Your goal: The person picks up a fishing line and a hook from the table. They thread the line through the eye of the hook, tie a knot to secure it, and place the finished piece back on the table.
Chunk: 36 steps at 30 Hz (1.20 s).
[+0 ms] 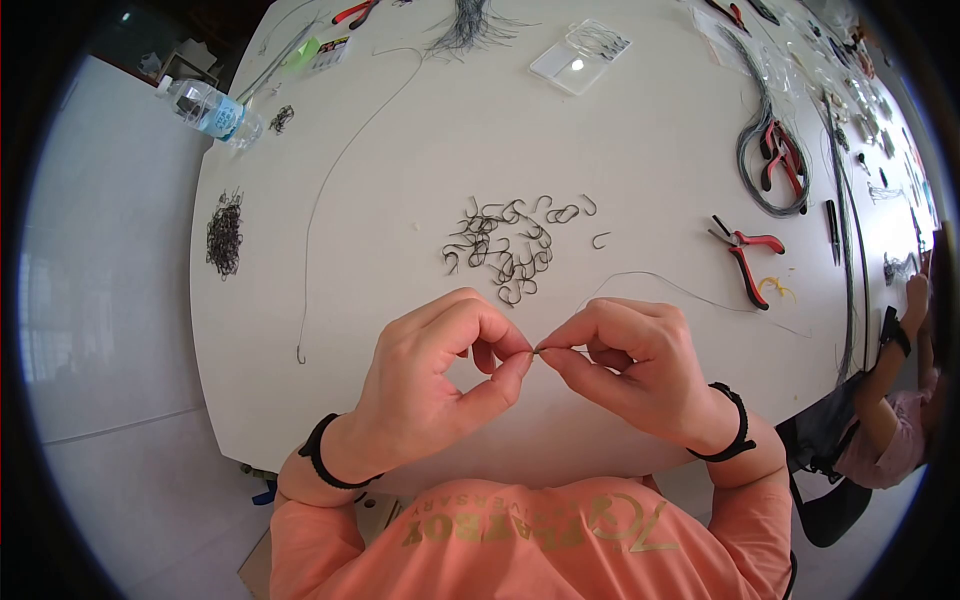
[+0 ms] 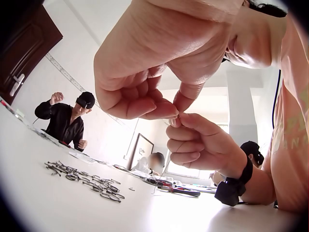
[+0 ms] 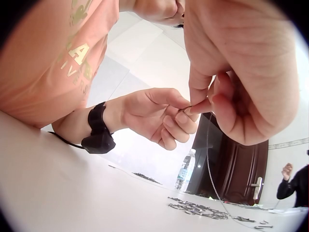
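Observation:
Over the table's near edge my left hand [image 1: 430, 365] and right hand [image 1: 640, 365] meet fingertip to fingertip. Between the left thumb and forefinger is a small dark fish hook [image 1: 537, 351], mostly hidden by the fingers. The right thumb and forefinger pinch a thin grey fishing line [image 3: 208, 154] right beside it; in the right wrist view the line hangs down from that hand toward the table. Beyond the fingertips lies a loose pile of dark fish hooks [image 1: 500, 245]. To the left, a long line ends in a hook [image 1: 301, 356] on the table.
A denser hook pile [image 1: 224, 236] and a water bottle [image 1: 212, 112] stand at the left edge. Red-handled pliers [image 1: 745, 255] lie to the right, near coiled line [image 1: 745, 160]. A clear plastic box [image 1: 580, 58] sits at the back. Another person [image 1: 900, 410] is at the right.

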Each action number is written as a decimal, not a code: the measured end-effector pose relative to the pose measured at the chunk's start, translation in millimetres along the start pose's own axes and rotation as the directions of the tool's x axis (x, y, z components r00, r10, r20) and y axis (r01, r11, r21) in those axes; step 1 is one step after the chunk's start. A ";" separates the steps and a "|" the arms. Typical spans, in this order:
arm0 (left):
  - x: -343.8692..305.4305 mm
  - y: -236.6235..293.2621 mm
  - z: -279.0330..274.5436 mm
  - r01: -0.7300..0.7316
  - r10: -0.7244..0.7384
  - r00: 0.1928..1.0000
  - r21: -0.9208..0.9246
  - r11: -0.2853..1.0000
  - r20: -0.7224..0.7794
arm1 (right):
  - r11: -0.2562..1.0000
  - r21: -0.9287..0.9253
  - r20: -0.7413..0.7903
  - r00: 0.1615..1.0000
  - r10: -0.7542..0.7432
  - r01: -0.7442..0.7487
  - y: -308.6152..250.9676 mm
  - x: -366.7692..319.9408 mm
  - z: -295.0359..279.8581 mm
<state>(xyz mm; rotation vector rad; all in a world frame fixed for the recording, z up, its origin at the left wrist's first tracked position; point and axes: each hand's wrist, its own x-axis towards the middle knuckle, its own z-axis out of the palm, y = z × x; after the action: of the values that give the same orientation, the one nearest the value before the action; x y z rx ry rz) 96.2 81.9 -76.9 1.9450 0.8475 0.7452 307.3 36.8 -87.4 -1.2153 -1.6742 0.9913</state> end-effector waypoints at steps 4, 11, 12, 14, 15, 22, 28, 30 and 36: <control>0.7 1.6 -0.8 -0.002 0.002 1.000 0.002 1.000 0.003 | 0.999 -0.034 0.023 1.000 -0.015 0.015 -0.2 0.5 -3.9; 0.9 5.5 -4.1 -0.076 0.078 0.996 0.061 0.995 -0.044 | 1.000 -0.004 0.059 0.998 -0.023 0.023 -5.2 2.5 -13.6; 0.6 6.9 -4.0 -0.089 0.093 0.994 0.081 0.993 -0.053 | 1.000 -0.007 0.064 0.998 -0.016 0.017 -7.0 2.0 -14.4; -0.7 10.2 -4.4 -0.107 0.116 0.991 0.111 0.988 -0.071 | 0.998 -0.030 0.040 0.998 -0.048 0.049 -8.5 1.2 -17.3; -1.8 12.0 -5.4 -0.104 0.113 0.991 0.112 0.988 -0.073 | 0.996 -0.050 0.022 0.997 -0.073 0.074 -9.2 1.5 -19.6; -25.3 30.0 -47.0 -0.013 0.056 0.991 0.318 0.948 -0.125 | 0.942 -0.336 0.070 0.997 0.045 -0.019 -41.5 -13.9 -80.0; -108.9 4.5 -133.0 0.521 -0.373 0.801 0.237 0.820 -0.468 | 0.826 -0.560 0.046 0.992 0.117 -0.072 -51.3 -27.9 -128.5; -135.7 -16.2 -142.3 0.587 -0.409 0.744 0.222 0.779 -0.528 | 0.804 -0.595 0.136 0.985 0.106 -0.004 -53.5 -17.1 -141.6; -154.1 -57.0 -134.3 0.763 -0.605 0.632 0.256 0.593 -0.484 | 0.510 -0.805 0.308 0.948 -0.079 0.303 -92.7 98.9 -103.1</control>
<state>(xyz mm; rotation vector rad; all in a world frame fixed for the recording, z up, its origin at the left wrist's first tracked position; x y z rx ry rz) -112.3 46.2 -93.3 1.6105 2.0205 0.4156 354.0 124.7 50.7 -1.4726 -2.5739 0.0864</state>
